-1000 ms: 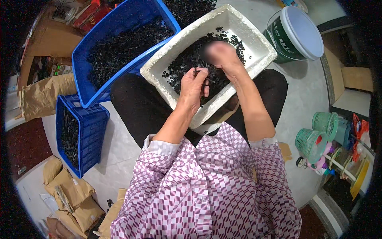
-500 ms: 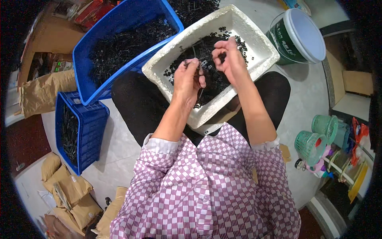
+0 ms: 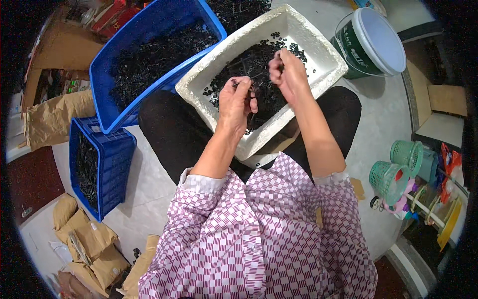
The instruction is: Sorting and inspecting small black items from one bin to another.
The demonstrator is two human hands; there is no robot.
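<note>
A white foam box (image 3: 318, 44) rests across my lap, holding a heap of small black parts (image 3: 259, 65); some are square with a hole. Over its near left part my left hand (image 3: 235, 102) is closed, thumb against the curled fingers. Dark, thin pieces show at its fingertips, too small to name exactly. My right hand (image 3: 291, 77) hovers to the right over the heap, fingers curled in with the thumb close to them. Whatever sits in the right fingers, if anything, is hidden. The hands are apart.
Left of the box stands a large blue bin (image 3: 149, 84) of black parts, with a smaller blue crate (image 3: 112, 169) below it. A lidded bucket (image 3: 356, 50) stands at the far right. Green baskets (image 3: 388, 179) sit on the right; brown paper packages (image 3: 92, 234) lie lower left.
My right hand's fingers have curled in from a more raised, spread pose. The left hand keeps nearly the same place, its grip turned slightly.
</note>
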